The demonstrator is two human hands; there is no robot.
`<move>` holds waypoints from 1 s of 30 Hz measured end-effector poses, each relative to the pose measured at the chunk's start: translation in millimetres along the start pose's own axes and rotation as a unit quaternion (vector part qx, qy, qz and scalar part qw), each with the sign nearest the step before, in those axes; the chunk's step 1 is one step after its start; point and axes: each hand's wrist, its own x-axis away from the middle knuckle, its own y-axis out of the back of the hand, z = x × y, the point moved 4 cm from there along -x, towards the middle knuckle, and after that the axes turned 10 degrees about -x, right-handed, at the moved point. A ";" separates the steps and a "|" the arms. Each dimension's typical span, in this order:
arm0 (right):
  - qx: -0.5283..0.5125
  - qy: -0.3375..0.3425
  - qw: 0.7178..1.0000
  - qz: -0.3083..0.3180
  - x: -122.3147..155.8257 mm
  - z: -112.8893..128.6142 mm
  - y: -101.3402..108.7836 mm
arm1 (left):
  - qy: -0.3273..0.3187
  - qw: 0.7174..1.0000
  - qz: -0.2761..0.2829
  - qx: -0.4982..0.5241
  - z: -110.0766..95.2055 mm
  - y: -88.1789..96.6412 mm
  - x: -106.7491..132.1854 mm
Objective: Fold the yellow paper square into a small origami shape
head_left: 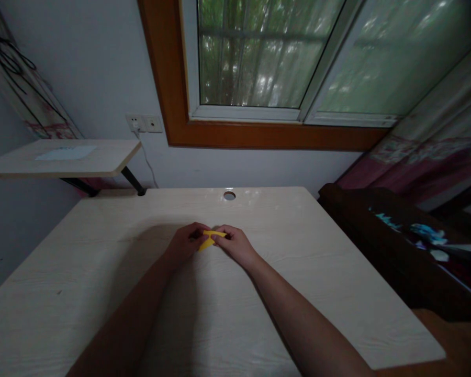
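A small piece of yellow paper (207, 243), angular as if folded, is held between both hands over the far half of the desk. My left hand (186, 242) pinches its left side with thumb and fingers. On the other side, my right hand (235, 243) grips the right end, the thumb lying on top of the paper. Both hands are close together, and the fingers cover part of the paper, so its full shape is hidden.
The pale wooden desk (235, 314) has a round cable hole (230, 196) near its back edge. A raised shelf (113, 157) with a white sheet (66, 152) stands at the back left. Dark furniture (361, 220) with several items lies to the right, below the window (267, 63) and curtain.
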 end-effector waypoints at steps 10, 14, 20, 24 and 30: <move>-0.090 0.010 0.996 -0.026 -1.6 2.5 -0.1 | 0.027 0.999 -0.020 0.019 7.6 0.4 -0.5; -0.126 0.030 0.991 -0.021 -2.6 3.1 0.0 | 0.021 1.000 -0.022 0.010 7.1 1.3 -0.6; -0.140 0.040 0.989 -0.034 -4.4 -0.5 1.8 | 0.006 1.000 -0.022 -0.002 7.4 1.4 -1.8; -0.145 0.051 0.987 -0.052 -4.6 -0.7 3.1 | 0.005 0.999 -0.031 -0.007 4.9 2.4 -1.4; -0.163 0.059 0.978 -0.117 -5.5 -0.1 7.8 | 0.019 0.999 -0.040 -0.009 1.6 3.7 -1.5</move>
